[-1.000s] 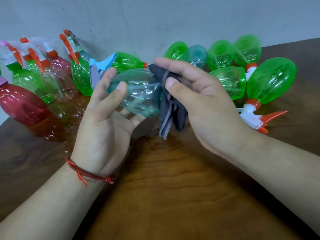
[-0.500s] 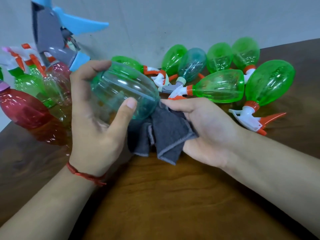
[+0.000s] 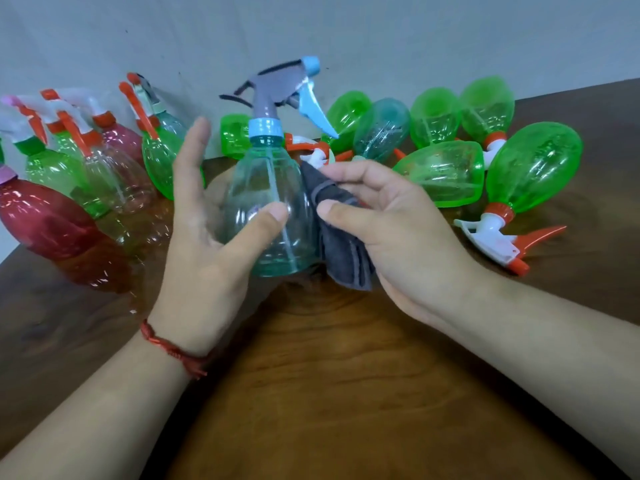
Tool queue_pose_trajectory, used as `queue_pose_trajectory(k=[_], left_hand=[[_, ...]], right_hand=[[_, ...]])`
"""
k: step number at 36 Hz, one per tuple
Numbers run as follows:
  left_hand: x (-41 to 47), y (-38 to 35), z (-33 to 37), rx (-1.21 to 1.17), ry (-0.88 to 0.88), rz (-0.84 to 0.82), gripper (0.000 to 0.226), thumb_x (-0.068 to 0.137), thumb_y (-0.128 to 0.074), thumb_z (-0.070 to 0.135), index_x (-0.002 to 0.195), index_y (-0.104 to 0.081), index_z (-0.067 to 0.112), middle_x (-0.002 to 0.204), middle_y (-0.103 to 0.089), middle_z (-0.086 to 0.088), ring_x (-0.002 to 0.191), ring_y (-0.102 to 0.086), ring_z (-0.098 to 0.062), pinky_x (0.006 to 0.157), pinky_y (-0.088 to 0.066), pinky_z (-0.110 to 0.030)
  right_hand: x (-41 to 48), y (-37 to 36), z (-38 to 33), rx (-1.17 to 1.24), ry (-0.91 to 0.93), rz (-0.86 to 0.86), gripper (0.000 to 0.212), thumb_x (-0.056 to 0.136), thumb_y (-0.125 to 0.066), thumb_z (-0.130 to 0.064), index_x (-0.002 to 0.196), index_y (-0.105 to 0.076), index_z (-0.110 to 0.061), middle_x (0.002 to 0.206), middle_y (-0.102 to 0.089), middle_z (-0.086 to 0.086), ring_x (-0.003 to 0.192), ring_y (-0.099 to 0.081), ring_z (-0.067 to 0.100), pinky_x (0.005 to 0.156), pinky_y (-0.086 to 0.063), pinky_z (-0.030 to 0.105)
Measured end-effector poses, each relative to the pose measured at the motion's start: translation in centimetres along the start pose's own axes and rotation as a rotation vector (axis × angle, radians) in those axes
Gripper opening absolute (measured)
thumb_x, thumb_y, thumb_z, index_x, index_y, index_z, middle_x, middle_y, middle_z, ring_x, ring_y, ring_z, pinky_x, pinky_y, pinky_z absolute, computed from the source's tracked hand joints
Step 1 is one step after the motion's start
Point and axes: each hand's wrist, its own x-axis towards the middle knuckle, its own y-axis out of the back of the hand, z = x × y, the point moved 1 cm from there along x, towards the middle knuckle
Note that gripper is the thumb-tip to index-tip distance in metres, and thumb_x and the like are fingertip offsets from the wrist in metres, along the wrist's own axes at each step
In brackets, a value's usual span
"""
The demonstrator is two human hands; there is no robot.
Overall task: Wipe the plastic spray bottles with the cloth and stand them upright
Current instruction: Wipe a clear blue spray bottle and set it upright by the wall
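Head view: teal spray bottle [image 3: 270, 209], grey trigger head, light-blue nozzle, upright at centre of the wooden table [image 3: 329, 375]; whether its base touches the wood cannot be told. Left hand [image 3: 204, 237], red string bracelet [image 3: 166, 344] at the wrist: thumb across the bottle's front, fingers [image 3: 192, 150] spread behind and beside it. Right hand [image 3: 398, 230]: thumb and fingers pinching a folded grey cloth [image 3: 343, 251] against the bottle's right side. Green spray bottles [image 3: 533, 168], several, lying on their sides, right rear. Standing spray bottles [image 3: 55, 168], green, pink and red, clustered at left.
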Motion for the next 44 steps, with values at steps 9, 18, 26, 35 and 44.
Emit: queue_pose_trajectory(k=[9,18,26,35,44], left_hand=[[-0.1,-0.5,0.4,0.229,-0.088,-0.06,0.075,0.09,-0.085,0.011,0.157,-0.05,0.015,0.151,-0.06,0.004,0.139,-0.058,-0.009,0.114,-0.048,-0.026],[-1.2,-1.6,1.0,0.146,-0.059,-0.168,0.076,0.084,-0.085,0.013,0.154,-0.056,0.022,0.146,-0.067,0.009,0.132,-0.065,-0.012,0.11,-0.052,-0.027],[-1.2,-2.1,1.3,0.272,-0.082,-0.161,0.079,0.081,-0.09,0.022,0.153,-0.058,0.027,0.14,-0.068,0.01,0.13,-0.066,-0.009,0.109,-0.05,-0.023],[-1.4,-2.2,1.3,0.358,-0.131,-0.223,0.079,0.08,-0.089,0.018,0.153,-0.059,0.025,0.142,-0.064,0.002,0.131,-0.064,-0.017,0.111,-0.048,-0.022],[-1.4,-2.5,1.2,0.242,-0.022,-0.167,0.076,0.079,-0.088,0.025,0.15,-0.061,0.029,0.141,-0.069,0.013,0.13,-0.065,-0.003,0.111,-0.05,-0.023]], right_hand=[[0.2,1.1,-2.2,-0.539,0.547,0.034,0.032,0.089,-0.078,-0.004,0.11,-0.081,-0.027,0.113,-0.072,-0.001,0.112,-0.068,0.013,0.102,-0.053,0.032],[2.4,4.1,-4.0,-0.686,0.68,0.324,0.027,0.092,-0.076,-0.01,0.115,-0.078,-0.024,0.11,-0.07,-0.006,0.106,-0.067,0.005,0.093,-0.056,0.028],[1.4,2.1,-2.8,-0.829,0.824,0.061,0.023,0.096,-0.075,-0.01,0.118,-0.081,-0.014,0.11,-0.073,0.0,0.102,-0.069,0.009,0.088,-0.054,0.025],[2.6,3.9,-3.8,-0.882,0.741,0.255,0.028,0.097,-0.068,-0.005,0.117,-0.081,-0.02,0.109,-0.065,-0.007,0.1,-0.06,-0.01,0.088,-0.045,0.01],[1.6,2.3,-2.4,-0.923,0.9,-0.003,0.028,0.095,-0.069,0.002,0.116,-0.081,-0.012,0.112,-0.072,0.003,0.105,-0.068,0.023,0.091,-0.054,0.034]])
